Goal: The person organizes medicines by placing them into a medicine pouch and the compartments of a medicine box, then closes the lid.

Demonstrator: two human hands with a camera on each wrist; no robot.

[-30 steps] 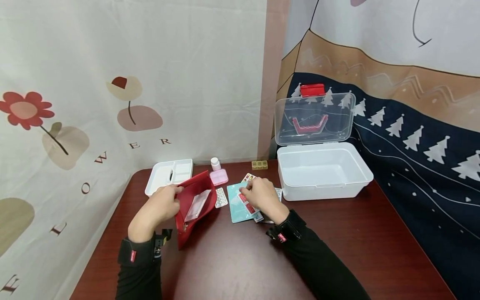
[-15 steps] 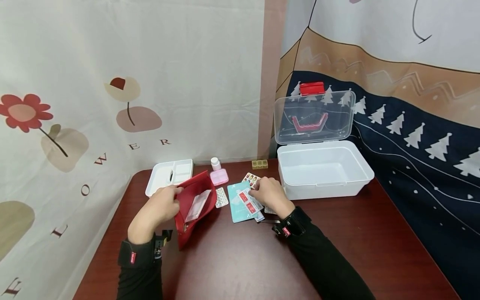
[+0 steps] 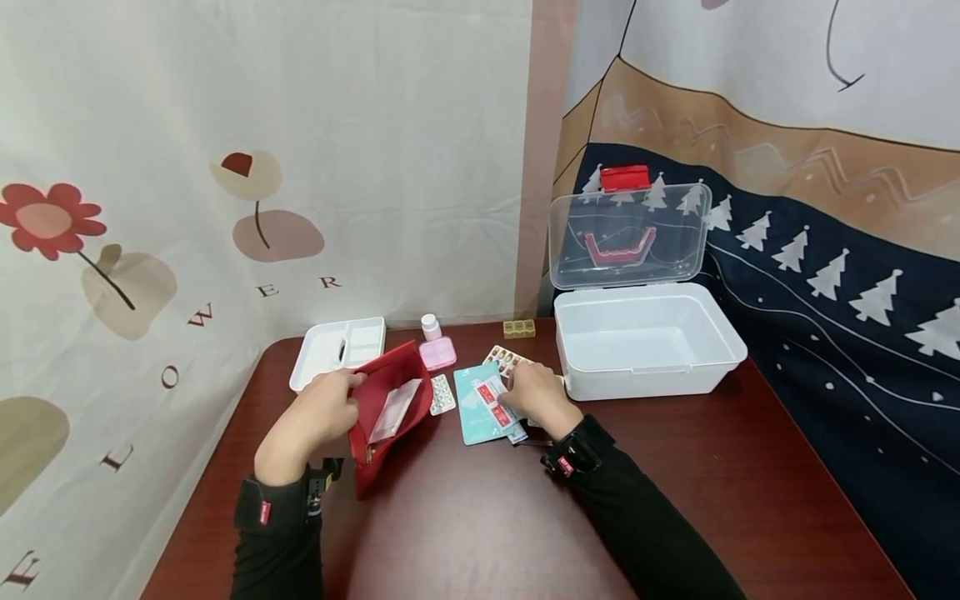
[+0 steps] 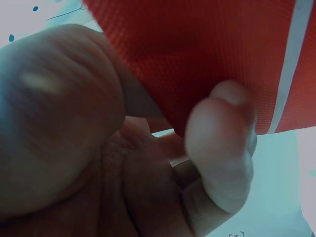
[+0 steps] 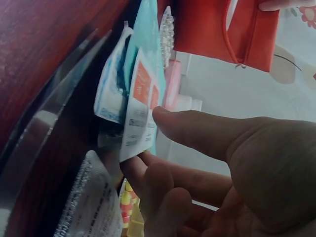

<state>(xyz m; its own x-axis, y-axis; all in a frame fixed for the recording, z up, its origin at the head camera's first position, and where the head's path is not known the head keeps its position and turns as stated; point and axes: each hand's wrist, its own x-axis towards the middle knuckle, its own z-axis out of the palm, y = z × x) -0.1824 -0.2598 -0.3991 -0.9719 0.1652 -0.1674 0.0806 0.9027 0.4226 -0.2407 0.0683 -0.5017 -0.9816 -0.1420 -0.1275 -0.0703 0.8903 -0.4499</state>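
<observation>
My left hand (image 3: 321, 417) holds the red pouch (image 3: 390, 371) by its left side, fingers curled round the fabric. The pouch gapes, and a whitish packet (image 3: 396, 410) lies inside. To the right, my right hand (image 3: 542, 398) pinches a small white packet with red squares (image 3: 492, 398). In the right wrist view the thumb (image 5: 190, 126) lies on this packet's face, with fingers behind its lower edge. Beneath it is a flat teal packet (image 3: 471, 408). A blister pack with coloured pills (image 3: 504, 358) shows just beyond the right hand.
A white box (image 3: 645, 375) with a raised clear lid stands at the right. Behind the pouch are a white divided tray (image 3: 318, 354), a small white-capped bottle (image 3: 431, 327) and a pink case (image 3: 438, 354). A silvery blister pack (image 3: 442, 394) and a yellow pill organizer (image 3: 519, 329) lie nearby.
My right hand has shifted slightly right and then a little back left, uncovering more of the white packet and the coloured-pill blister pack. The left hand and pouch stay put.
</observation>
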